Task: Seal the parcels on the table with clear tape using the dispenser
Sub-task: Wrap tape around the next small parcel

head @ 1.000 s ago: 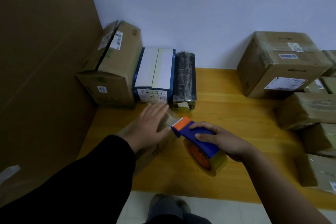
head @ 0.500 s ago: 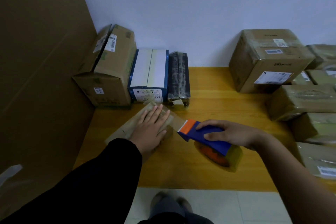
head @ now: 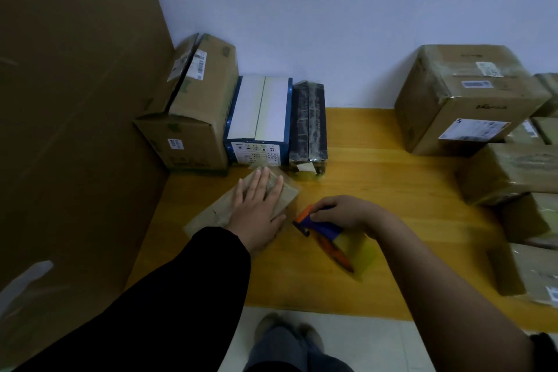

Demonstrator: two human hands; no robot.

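Observation:
A small flat brown parcel (head: 211, 213) lies on the yellow wooden table (head: 377, 178) near its left end. My left hand (head: 258, 208) presses flat on top of it with straight fingers. Just right of the parcel, my right hand (head: 347, 213) grips a blue and orange tape dispenser (head: 320, 226) carrying a roll of clear tape (head: 347, 251). The dispenser's orange front sits close to the parcel's right edge. Whether tape runs from it to the parcel cannot be made out.
Along the wall stand a brown carton (head: 193, 118), a blue and white box (head: 259, 121) and a dark wrapped pack (head: 309, 127). More taped cartons (head: 465, 100) crowd the table's right end. A tall cardboard sheet (head: 69, 130) walls the left side.
My right hand drew the dispenser down and closer to the parcel's right edge. My left hand slid along the parcel's top, staying flat. The camera shifted slightly.

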